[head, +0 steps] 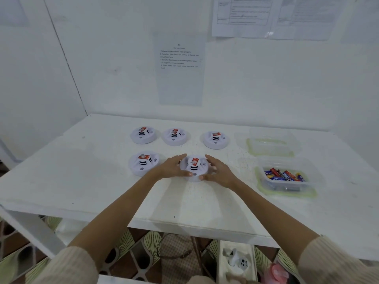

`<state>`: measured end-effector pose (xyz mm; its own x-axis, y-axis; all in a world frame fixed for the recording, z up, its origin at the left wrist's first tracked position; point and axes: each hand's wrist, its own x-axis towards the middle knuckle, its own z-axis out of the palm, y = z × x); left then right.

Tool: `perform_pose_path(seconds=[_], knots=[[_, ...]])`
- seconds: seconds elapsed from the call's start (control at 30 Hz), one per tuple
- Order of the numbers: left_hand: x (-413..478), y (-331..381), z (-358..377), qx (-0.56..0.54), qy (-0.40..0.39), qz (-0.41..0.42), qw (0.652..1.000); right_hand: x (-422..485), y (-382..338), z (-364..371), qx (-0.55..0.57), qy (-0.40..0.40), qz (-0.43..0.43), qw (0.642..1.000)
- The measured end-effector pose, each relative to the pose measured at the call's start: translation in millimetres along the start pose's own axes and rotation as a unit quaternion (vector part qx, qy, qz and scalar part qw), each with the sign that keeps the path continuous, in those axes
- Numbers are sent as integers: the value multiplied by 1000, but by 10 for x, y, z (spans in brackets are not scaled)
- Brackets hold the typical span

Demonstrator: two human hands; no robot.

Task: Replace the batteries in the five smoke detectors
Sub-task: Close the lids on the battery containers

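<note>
A white desk (82, 181) stood in the corner of a white-walled room, seen from above by the person working at it. A printed instruction sheet (180, 68) hung on the back wall (287, 83) above the desk, its text too small to read, and more printed papers (246, 15) were fixed higher up to the right. Below the desk's near edge, a patterned floor (147, 247) showed.

On the right side of the desk sat two clear plastic containers. The far container (270, 149) showed nothing inside it, and the near container (287, 187) held a heap of loose batteries (284, 174) in red, blue and dark wrappers.

Five round white smoke detectors lay left of the containers in two rows. The back row held the back-left detector (143, 135), the back-middle detector (175, 136) and the back-right detector (215, 139). The front-left detector (144, 163) lay in the front row, just beside the front-right detector (194, 168). Each was a low dome with a raised hub, dark slots and a red and white label on top (the label print could not be read).

Both arms reached forward in cream knit sleeves. The left hand (172, 168) and right hand (218, 171) cupped the front-right detector from either side, fingers curved around its rim and thumbs at its near edge, as it rested on the desk.
</note>
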<state>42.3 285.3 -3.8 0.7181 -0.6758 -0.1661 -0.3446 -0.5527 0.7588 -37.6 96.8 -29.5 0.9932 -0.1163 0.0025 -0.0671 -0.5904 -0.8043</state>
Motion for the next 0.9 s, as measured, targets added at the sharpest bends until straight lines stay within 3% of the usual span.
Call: perform_pose_path(seconds=[0.23, 0.63, 0.9], knots=[[72, 284, 18, -60, 108, 84, 989, -130, -121, -318, 29, 79, -10, 996], [399, 1095, 595, -119, 0, 169, 978, -740, 43, -1159, 45, 229, 10, 972], [495, 1497, 1297, -134, 22, 168, 976, -1086, 681, -1673, -105, 303, 17, 947]])
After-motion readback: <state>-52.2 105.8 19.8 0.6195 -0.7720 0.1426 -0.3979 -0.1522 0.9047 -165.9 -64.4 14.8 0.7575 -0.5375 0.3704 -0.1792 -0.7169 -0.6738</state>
